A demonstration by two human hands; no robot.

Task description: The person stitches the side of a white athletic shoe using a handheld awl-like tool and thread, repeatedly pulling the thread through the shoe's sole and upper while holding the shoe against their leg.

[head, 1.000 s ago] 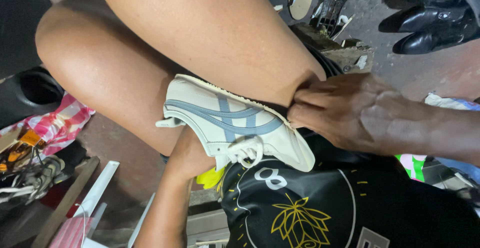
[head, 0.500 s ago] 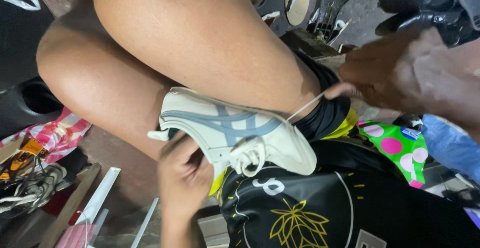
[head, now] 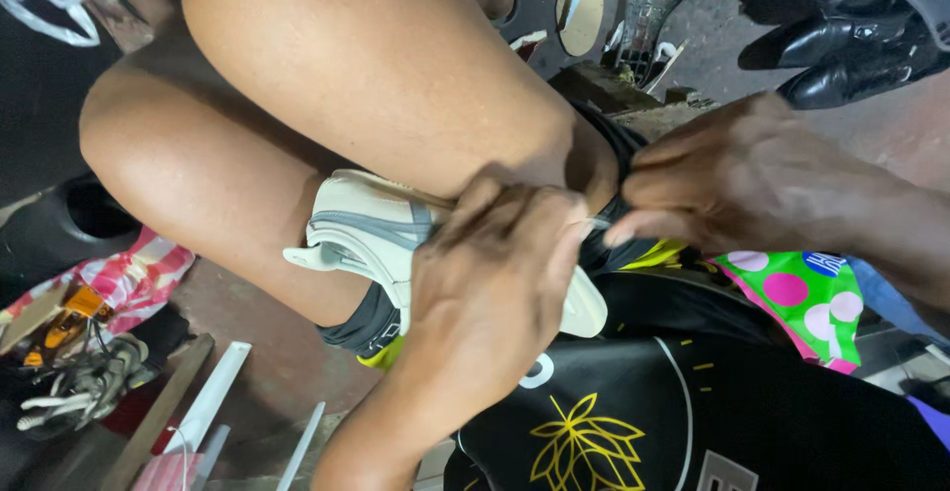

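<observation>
well, the shoe (head: 371, 239) sits wedged under the bent knee (head: 396, 85), pressed against the thigh, a pale cream sneaker with grey-blue stripes on its side. only its heel end and a bit of sole show; the rest is covered.

the left hand (head: 495, 273) comes up from below and lies over the front of the shoe, fingers (head: 515, 209) curled together and clamped down on its upper edge where it meets the leg. the sole's pale rim pokes out beneath the palm on the right.

the right hand (head: 737, 179) comes in from the right, just beside the left one, knuckles up. its fingers are bunched and pinched at the tips, close to the shoe's toe end; i cannot tell what they pinch, if anything, since the spot is dark and half hidden by the other hand.

below the hands lies a black bag (head: 693, 402) with a yellow leaf print. to the right of it there's a green cloth (head: 802, 298) with pink and white dots. up in the far corner stand black boots (head: 841, 31) on the floor. at the lower left lie a dirty sneaker (head: 84, 387), a red-and-white cloth (head: 139, 278) and some white strips (head: 213, 402).
</observation>
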